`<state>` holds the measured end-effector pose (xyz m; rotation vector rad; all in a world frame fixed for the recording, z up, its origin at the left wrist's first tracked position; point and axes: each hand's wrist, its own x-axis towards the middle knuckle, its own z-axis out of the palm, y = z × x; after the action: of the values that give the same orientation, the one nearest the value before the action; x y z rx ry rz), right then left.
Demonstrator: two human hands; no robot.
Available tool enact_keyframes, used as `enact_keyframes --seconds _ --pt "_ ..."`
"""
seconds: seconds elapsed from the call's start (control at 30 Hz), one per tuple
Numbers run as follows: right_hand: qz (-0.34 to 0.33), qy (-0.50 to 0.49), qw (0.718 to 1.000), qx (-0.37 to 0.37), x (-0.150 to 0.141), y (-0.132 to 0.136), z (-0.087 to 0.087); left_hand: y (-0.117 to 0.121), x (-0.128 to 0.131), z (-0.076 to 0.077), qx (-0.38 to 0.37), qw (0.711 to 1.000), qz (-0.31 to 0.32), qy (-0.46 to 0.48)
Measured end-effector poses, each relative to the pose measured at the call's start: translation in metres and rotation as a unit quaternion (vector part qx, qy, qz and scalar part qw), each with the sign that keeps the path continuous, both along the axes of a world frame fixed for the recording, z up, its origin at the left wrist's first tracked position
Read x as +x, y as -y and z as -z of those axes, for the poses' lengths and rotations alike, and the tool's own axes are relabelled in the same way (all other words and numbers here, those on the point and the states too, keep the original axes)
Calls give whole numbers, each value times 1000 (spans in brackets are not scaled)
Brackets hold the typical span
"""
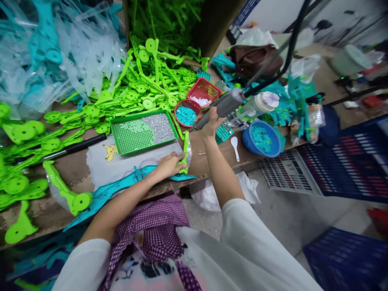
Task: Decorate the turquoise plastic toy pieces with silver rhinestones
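Note:
My right hand is wrapped around a grey power screwdriver, raised over the table beside the small red baskets. My left hand lies low over the bench edge, its fingers closed on a bright green plastic part with clear film at its side. Under that hand runs a long blue plastic piece, with thin reddish wire loops near its middle. A second green part with a round end rests on the left end of the blue piece. The screwdriver's tip is hard to make out.
A green tray of small metal screws stands behind my left hand. Red baskets, a blue bowl of blue pieces and a white spoon lie rightward. Green parts pile up behind. A black-handled rod lies left.

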<state>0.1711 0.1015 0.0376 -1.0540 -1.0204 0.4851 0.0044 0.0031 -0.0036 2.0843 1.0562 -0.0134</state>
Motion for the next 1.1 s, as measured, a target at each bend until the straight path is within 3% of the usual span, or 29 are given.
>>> enact_keyframes --seconds 0.37,0.63,0.9,1.0,1.1 --pt "-28 39 997 -57 7 -23 20 0 0 -11 0 1000 11 -19" --pt "-41 26 995 -88 2 -24 12 0 0 -13 -10 1000 9 -20" --pt "-62 6 994 -85 7 -27 25 1 1 -3 -9 1000 6 2" --pt "-61 0 994 -89 8 -24 17 1 0 0 -4 1000 5 13" --pt "-62 -14 996 -61 -4 -16 -9 2 -1 -1 -11 1000 6 21"
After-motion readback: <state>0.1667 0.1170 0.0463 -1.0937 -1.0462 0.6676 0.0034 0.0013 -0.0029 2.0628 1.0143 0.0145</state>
